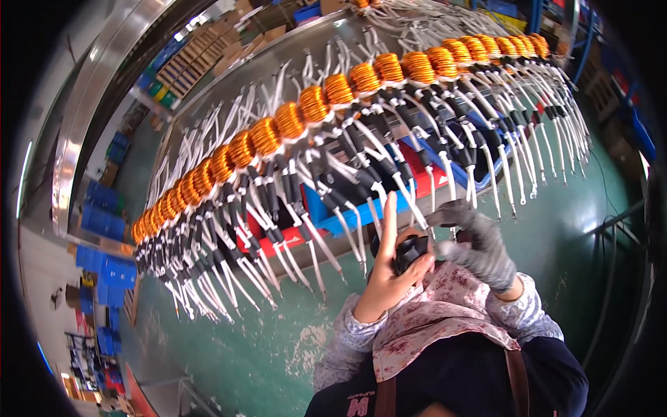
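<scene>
Dark garment (pixel 458 372) lying nearest | left hand (pixel 390 279) holding black piece (pixel 411 254), half-curled | right hand (pixel 481 248) hovering bent, hold unclear | loose grip possibly risking drop

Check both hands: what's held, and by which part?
Left hand: a black object, thumb at its lower edge, far side hidden. Right gloved hand: can't tell.

The grey metal bench (pixel 267 59) carries a long row of copper-coloured coils (pixel 290 119), with pale leads (pixel 451 26) heaped toward its far side.
</scene>
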The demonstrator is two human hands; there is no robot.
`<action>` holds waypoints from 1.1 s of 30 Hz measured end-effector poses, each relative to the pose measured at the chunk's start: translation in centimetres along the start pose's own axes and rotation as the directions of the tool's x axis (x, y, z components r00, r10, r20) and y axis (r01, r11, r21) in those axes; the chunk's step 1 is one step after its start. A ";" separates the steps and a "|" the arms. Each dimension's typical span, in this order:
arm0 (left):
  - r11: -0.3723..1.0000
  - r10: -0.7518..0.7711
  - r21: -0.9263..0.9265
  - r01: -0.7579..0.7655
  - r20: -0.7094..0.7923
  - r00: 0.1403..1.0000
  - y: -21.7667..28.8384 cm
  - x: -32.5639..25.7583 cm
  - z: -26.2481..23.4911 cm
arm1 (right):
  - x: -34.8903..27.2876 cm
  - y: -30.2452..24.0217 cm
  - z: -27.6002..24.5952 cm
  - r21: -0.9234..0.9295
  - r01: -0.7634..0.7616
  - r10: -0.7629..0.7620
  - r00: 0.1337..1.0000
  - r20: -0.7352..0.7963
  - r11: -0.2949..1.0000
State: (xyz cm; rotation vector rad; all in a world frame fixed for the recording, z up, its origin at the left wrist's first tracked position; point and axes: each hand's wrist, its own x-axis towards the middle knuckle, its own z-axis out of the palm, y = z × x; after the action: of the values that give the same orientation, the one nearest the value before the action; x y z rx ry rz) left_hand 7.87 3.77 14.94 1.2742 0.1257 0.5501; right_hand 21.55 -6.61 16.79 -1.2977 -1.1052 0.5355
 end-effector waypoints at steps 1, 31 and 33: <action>0.999 -0.029 0.016 0.029 -0.025 0.999 0.0 -0.1 0.2 | 0.3 -0.1 0.2 -0.085 0.042 -0.040 0.999 0.035 0.996; 0.970 -0.238 0.068 0.234 0.073 0.968 -5.1 -2.1 0.0 | 4.3 -1.6 -7.1 0.280 -0.089 0.185 0.922 -0.340 0.956; 0.934 -0.299 0.241 0.264 0.121 0.946 -7.7 -3.7 -0.6 | 6.2 2.1 -10.1 0.373 -0.040 0.223 0.859 -0.461 0.927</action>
State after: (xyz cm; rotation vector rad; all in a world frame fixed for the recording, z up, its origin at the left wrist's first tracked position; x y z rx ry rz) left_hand 6.90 1.15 6.82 1.4816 0.2412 0.1891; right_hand 33.49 -5.80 18.04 -1.1097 -0.4606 0.4405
